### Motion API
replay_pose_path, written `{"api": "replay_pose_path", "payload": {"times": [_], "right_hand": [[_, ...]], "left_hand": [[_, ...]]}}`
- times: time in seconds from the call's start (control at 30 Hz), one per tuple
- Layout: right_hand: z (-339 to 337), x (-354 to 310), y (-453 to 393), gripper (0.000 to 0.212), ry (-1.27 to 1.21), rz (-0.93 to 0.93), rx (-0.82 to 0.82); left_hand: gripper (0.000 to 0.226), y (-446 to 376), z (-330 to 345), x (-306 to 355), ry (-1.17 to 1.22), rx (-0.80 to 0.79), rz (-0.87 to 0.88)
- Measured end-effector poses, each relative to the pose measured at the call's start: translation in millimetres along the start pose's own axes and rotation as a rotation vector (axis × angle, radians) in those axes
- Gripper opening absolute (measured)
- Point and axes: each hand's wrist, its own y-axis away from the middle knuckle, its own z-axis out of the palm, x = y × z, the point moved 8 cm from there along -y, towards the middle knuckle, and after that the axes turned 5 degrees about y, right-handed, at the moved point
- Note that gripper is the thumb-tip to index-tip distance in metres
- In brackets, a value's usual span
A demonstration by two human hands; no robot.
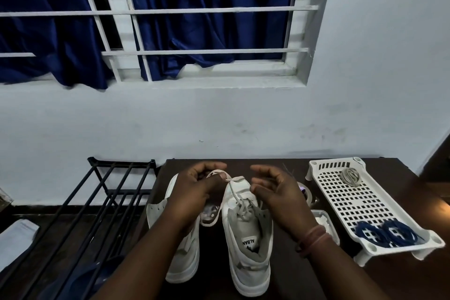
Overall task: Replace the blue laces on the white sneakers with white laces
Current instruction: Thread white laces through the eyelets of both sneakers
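Two white sneakers stand side by side on a dark table, toes pointing away from me. The right sneaker [248, 234] has a white lace [233, 192] threaded through its eyelets. My left hand [194, 187] hovers over the left sneaker [181, 256] and pinches a loop of that white lace above the toes. My right hand [275, 192] is beside the right sneaker's toe with its fingers loosely curled and nothing in them. Two coiled blue laces [387, 232] lie in the white tray at the right.
A white perforated tray [353, 202] sits on the table's right side, with a pale coiled lace [350, 176] at its far end. A small white container [323, 223] stands between tray and sneaker. A black metal rack [104, 202] stands to the left of the table [287, 275].
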Motion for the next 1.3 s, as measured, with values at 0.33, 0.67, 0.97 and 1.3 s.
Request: {"api": "replay_pose_path", "payload": {"times": [0.33, 0.67, 0.97, 1.3], "right_hand": [[36.2, 20.1, 6.9, 0.028, 0.924, -0.012, -0.103], [-36.5, 1.7, -1.0, 0.008, -0.060, 0.067, 0.413], [12.5, -18.9, 6.3, 0.013, 0.017, -0.084, -0.003], [9.6, -3.1, 6.2, 0.012, -0.111, 0.036, -0.044]], "left_hand": [[0.020, -2.6, -5.1, -11.1, 0.048, 0.055, -0.067], [0.017, -13.9, -59.0, -25.8, -0.188, 0.413, 0.011], [0.053, -15.2, 4.6, -23.2, -0.725, -0.005, 0.228], [0.021, -8.7, 35.9, -30.2, -0.475, -0.265, 0.229]]}}
